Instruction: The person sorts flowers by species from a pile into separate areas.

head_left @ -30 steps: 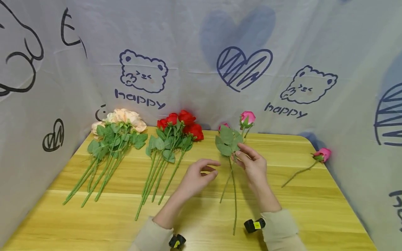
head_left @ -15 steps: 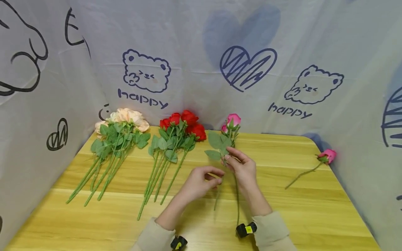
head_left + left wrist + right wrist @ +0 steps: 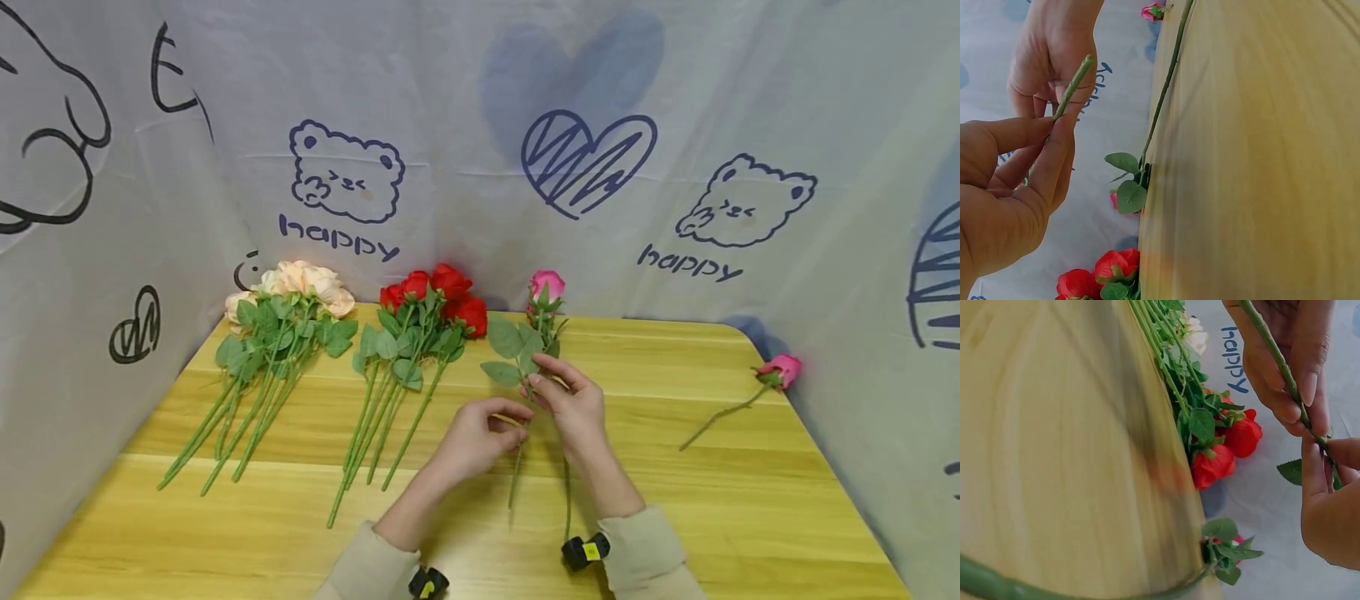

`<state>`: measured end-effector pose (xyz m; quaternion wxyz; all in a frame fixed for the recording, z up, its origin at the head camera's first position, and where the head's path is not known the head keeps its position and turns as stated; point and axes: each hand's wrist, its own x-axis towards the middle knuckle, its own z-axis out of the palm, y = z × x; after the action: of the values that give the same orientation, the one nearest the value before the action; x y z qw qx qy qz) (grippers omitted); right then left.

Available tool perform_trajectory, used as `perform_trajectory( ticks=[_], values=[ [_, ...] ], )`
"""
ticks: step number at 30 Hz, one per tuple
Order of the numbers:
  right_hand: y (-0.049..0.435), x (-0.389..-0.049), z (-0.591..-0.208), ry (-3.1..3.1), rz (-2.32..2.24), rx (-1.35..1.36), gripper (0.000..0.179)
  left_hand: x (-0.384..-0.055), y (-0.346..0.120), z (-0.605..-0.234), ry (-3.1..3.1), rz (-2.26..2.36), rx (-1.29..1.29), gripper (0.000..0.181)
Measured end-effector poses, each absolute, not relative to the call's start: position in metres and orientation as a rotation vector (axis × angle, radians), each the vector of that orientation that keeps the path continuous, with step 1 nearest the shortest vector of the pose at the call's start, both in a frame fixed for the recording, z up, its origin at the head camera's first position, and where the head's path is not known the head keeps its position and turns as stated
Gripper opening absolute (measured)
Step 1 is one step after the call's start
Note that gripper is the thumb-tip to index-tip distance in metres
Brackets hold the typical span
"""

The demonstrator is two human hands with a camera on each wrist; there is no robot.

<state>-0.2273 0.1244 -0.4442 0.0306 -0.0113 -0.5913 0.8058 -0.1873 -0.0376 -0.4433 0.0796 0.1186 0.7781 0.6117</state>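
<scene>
My right hand [image 3: 573, 408] pinches the stem of a pink rose [image 3: 547, 287] just below its green leaves. Lower down, thumb and fingers of my left hand [image 3: 480, 435] pinch the same stem [image 3: 1074, 86], whose cut end points up past the fingertips in the left wrist view. The right wrist view shows the left hand [image 3: 1291, 359] and right hand [image 3: 1335, 512] close together along it. Behind the held rose, a second pink rose lies on the table, its bloom mostly hidden in the head view; its long stem [image 3: 567, 496] runs beside my right wrist.
Red roses [image 3: 450, 292] lie in a bunch left of my hands, and peach roses [image 3: 307, 283] farther left. Another single pink rose [image 3: 780, 371] rests near the right edge of the wooden table [image 3: 675, 500]. A printed white curtain [image 3: 450, 100] closes off the back and sides.
My right hand has brought the pink rose left and slightly toward me. My left hand, earlier apart from the stem, now pinches its lower part.
</scene>
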Motion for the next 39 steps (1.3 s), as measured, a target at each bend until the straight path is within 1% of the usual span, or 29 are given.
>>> perform_trajectory(
  ticks=[9, 17, 29, 32, 36, 39],
  values=[
    [0.14, -0.226, -0.431, -1.913, 2.384, 0.134, 0.037, -0.193, -0.029, -0.437, 2.382, 1.851, 0.347, 0.022],
    [0.191, -0.233, -0.424, -2.087, 2.221, 0.204, 0.037, -0.218, 0.002, -0.44, 2.318, 1.944, 0.35, 0.023],
    [0.295, -0.227, -0.442, -2.14, 2.104, -0.006, 0.04, -0.243, 0.041, -0.455, 2.387, 1.818, 0.244, 0.023],
    [0.324, -0.231, -0.449, -2.175, 2.02, -0.079, 0.034, -0.247, 0.046, -0.457, 2.401, 1.757, 0.238, 0.023],
    [0.36, -0.235, -0.454, -2.339, 1.815, -0.253, 0.023, -0.25, 0.05, -0.459, 2.415, 1.678, 0.213, 0.021],
    [0.383, -0.236, -0.454, -2.408, 1.734, -0.379, 0.023, -0.252, 0.052, -0.461, 2.462, 1.597, 0.207, 0.018]
  ],
)
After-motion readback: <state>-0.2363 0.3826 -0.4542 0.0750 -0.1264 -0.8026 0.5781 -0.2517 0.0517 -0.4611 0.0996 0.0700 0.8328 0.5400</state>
